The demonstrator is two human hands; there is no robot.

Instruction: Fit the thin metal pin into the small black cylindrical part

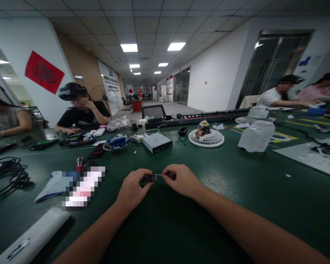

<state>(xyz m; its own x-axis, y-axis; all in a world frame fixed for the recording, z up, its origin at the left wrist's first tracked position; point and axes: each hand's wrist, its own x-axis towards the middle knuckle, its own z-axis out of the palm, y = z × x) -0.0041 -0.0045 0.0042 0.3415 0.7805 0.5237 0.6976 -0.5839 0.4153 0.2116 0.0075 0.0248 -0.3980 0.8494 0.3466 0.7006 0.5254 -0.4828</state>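
Observation:
Just above the green tabletop, my left hand [136,185] is closed around a small dark round part [150,178] with a shiny ring at its right end. Its exact kind is too small to make out. My right hand [180,179] pinches a thin pale rod [158,175] between thumb and fingertips. The rod points left and its tip meets the ringed end of the dark part, or lies right by it. Beyond both hands sits a silver optical disc drive [157,142] with a black front.
A white fan grille with a motor [205,135] and a white plastic housing [256,136] stand to the right. At left lie black cables [8,174], a screwdriver [79,163], a pale packet [53,185] and a long white case [35,234]. Other people sit across the table [222,176].

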